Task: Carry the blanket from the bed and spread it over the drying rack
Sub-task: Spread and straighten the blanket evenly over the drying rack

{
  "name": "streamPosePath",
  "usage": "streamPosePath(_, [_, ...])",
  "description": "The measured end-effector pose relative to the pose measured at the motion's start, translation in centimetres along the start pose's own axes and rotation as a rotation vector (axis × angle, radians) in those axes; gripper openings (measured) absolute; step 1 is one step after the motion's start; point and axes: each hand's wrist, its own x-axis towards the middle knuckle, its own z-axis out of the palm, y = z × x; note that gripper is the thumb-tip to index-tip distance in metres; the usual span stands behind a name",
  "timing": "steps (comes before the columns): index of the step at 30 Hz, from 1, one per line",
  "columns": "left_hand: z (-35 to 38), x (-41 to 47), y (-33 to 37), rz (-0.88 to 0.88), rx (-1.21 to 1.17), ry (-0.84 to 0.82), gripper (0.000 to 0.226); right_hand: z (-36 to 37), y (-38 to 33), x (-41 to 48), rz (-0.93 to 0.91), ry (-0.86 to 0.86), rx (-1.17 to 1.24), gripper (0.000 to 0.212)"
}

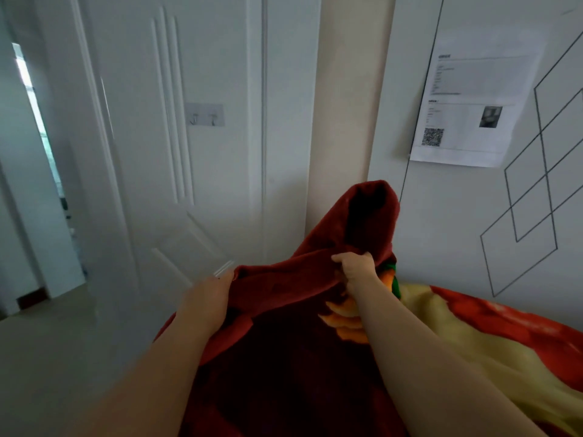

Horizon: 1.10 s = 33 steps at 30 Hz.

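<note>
i see my right hand (pixel 356 267) curled tight on a fold of the red blanket (pixel 284 357), left hand (pixel 210 296) gripping its edge, fingers hidden in cloth, blanket raised before a white door (pixel 217 171), wall paper (pixel 473 99) with qr code, text too blurred to read

Place: a room in a home, judged by its fittings and bedding.
Door: white panelled interior door (pixel 176 121) with moulded grooves.
Hooks: small strip of two metal hooks (pixel 205 114) stuck on the door.
Doorway: opening (pixel 38 127) at the left onto a brighter space.
Wall: pale wall (pixel 457 216) decorated with thin dark lines forming overlapping diamonds.
Notice: printed sheet (pixel 473 102) fixed to that wall, with a small photo and QR code; text unreadable.
Floor: pale, smooth floor (pixel 63 342).
Bedding: thick plush blanket (pixel 284 357), red with yellow and orange print.
</note>
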Motion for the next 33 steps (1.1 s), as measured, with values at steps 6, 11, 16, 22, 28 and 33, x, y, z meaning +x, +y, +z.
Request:
streamPosePath(6, [3.6,1.4,-4.1,-0.078,-0.091,-0.117,0.060,4.0,1.8,0.6,0.035,-0.067,-0.034,0.086])
streamPosePath(11, [7.8,1.6,-6.3,-0.060,-0.166,-0.200,0.045,6.6,4.5,1.2,0.093,-0.116,-0.093,0.079])
streamPosePath(16, [10.6,1.0,-6.2,-0.076,-0.268,-0.338,0.040,8.3,6.7,2.1,0.132,-0.173,-0.221,0.072])
streamPosePath(22, [12.2,0.0,-6.7,-0.063,-0.219,-0.461,0.040,8.5,8.3,1.6,0.184,-0.284,-0.392,0.057])
streamPosePath(28, [11.7,0.1,-6.4,0.008,-0.074,-0.545,0.043,6.0,7.2,1.0,0.208,-0.330,-0.403,0.052])
streamPosePath(33, [9.2,0.9,-2.3,0.172,-0.119,-0.556,0.057,2.9,6.5,0.0,0.152,-0.319,-0.384,0.050])
